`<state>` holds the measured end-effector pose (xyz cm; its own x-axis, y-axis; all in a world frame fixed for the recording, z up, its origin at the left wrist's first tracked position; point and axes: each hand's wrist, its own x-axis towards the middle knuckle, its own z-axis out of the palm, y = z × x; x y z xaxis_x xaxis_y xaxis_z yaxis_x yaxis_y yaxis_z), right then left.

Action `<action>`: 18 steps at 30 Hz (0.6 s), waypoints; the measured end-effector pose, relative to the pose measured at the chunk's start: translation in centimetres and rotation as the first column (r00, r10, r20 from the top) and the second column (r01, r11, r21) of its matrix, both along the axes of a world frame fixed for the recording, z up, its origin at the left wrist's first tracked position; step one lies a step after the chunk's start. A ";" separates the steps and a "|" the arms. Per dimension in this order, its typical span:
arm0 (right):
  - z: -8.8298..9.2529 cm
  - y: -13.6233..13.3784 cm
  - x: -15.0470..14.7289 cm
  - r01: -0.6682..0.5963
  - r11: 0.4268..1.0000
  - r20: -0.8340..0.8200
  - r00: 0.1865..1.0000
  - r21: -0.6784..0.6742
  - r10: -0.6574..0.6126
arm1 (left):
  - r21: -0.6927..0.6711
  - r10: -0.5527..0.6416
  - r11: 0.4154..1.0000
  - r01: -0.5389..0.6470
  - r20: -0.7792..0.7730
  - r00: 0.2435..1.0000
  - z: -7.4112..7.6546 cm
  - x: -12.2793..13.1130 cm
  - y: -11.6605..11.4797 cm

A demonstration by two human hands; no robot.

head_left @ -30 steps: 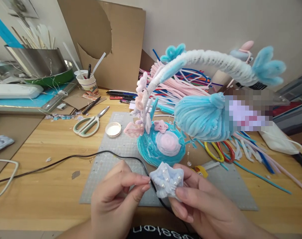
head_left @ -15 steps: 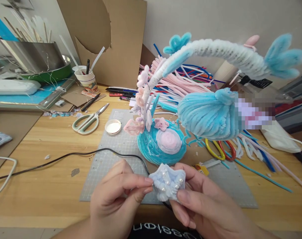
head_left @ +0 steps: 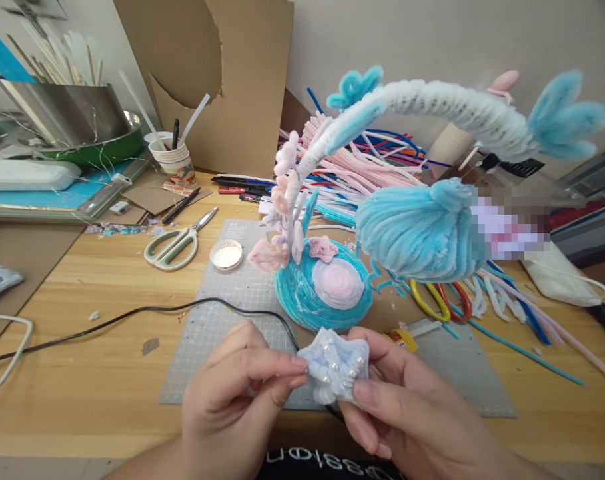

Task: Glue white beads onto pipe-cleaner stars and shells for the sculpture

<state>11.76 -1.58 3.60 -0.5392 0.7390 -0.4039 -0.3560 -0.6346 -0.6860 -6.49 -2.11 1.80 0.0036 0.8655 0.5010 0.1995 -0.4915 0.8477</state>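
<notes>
A pale blue fuzzy starfish (head_left: pixel 332 365) dotted with small pearl beads is held over the front of the grey cutting mat (head_left: pixel 202 360). My right hand (head_left: pixel 407 393) grips its right side, thumb in front and fingers behind. At the left point, the thumb and forefinger of my left hand (head_left: pixel 242 393) are pinched together; whether a bead is between them is too small to tell. Just beyond stands a pipe-cleaner piece with a round turquoise base (head_left: pixel 302 303), a white arched stem (head_left: pixel 432 100) and a hanging blue shell-like shade (head_left: pixel 412 230).
Scissors (head_left: pixel 175 247) and a small dish of white bits (head_left: pixel 226 255) lie to the left. A black cable (head_left: pixel 147 309) crosses the table and mat. Bundled pipe cleaners (head_left: pixel 367 160) are behind the arch, and red-and-yellow-handled tools (head_left: pixel 435 300) on the right.
The starfish has tilted and shifted very slightly left in my right hand. My left hand keeps its pinch at the left point.
</notes>
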 end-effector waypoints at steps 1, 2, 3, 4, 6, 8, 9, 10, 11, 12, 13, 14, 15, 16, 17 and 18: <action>0.0 0.0 0.0 0.000 1.000 -0.002 1.000 0.001 0.000 | -0.002 0.000 1.000 0.000 -0.001 1.000 0.0 0.0 0.0; 0.0 0.0 0.0 0.002 1.000 -0.003 1.000 0.001 -0.002 | -0.002 0.000 1.000 0.000 -0.003 1.000 0.0 0.0 0.0; -0.1 0.0 0.1 0.000 1.000 -0.003 1.000 0.004 0.000 | -0.001 0.000 1.000 -0.001 -0.005 1.000 0.0 0.0 0.0; -0.1 -0.1 0.1 0.001 1.000 -0.002 1.000 0.004 -0.001 | -0.001 0.002 1.000 -0.002 -0.005 1.000 0.0 0.0 0.0; -0.2 -0.1 0.1 -0.002 1.000 -0.006 1.000 0.008 0.002 | 0.007 0.001 1.000 -0.001 -0.009 1.000 -0.1 0.0 0.0; -0.1 -0.2 0.1 0.007 1.000 -0.002 1.000 0.010 -0.007 | 0.019 -0.002 1.000 0.003 -0.015 1.000 -0.2 0.0 0.0; -0.1 -0.2 0.1 0.008 1.000 -0.001 1.000 0.009 -0.008 | 0.022 -0.005 1.000 0.005 -0.020 1.000 -0.2 0.0 0.0; 0.0 -0.2 0.1 0.008 1.000 0.002 1.000 0.006 -0.008 | 0.024 -0.009 1.000 0.009 -0.024 1.000 -0.2 0.0 0.0; 0.1 -0.3 0.1 0.004 1.000 0.005 1.000 0.009 -0.004 | 0.023 -0.013 1.000 0.013 -0.026 1.000 -0.2 -0.1 0.0; 0.1 -0.3 0.1 0.002 1.000 0.008 1.000 0.009 -0.002 | 0.022 -0.017 1.000 0.018 -0.026 1.000 -0.3 -0.1 0.0; 0.2 -0.3 0.0 -0.002 1.000 0.005 1.000 0.010 0.002 | 0.019 -0.020 1.000 0.020 -0.024 1.000 -0.3 -0.1 0.0; 0.3 -0.3 0.0 0.000 1.000 0.007 1.000 0.008 0.000 | 0.018 -0.023 1.000 0.024 -0.022 0.999 -0.2 -0.1 0.0; 0.3 -0.2 0.0 0.002 1.000 0.009 1.000 0.007 -0.002 | 0.018 -0.024 1.000 0.024 -0.019 1.000 -0.2 -0.1 0.1; 0.3 -0.2 0.0 0.004 1.000 0.013 1.000 0.007 -0.004 | 0.017 -0.023 1.000 0.023 -0.017 1.000 -0.2 -0.1 0.1; 0.3 -0.1 0.0 0.001 1.000 0.013 1.000 0.002 -0.001 | 0.015 -0.022 1.000 0.022 -0.017 1.000 -0.2 -0.1 0.1; 0.3 -0.1 0.0 0.003 1.000 0.014 1.000 -0.009 -0.003 | 0.014 -0.023 1.000 0.023 -0.018 1.000 -0.2 -0.1 0.1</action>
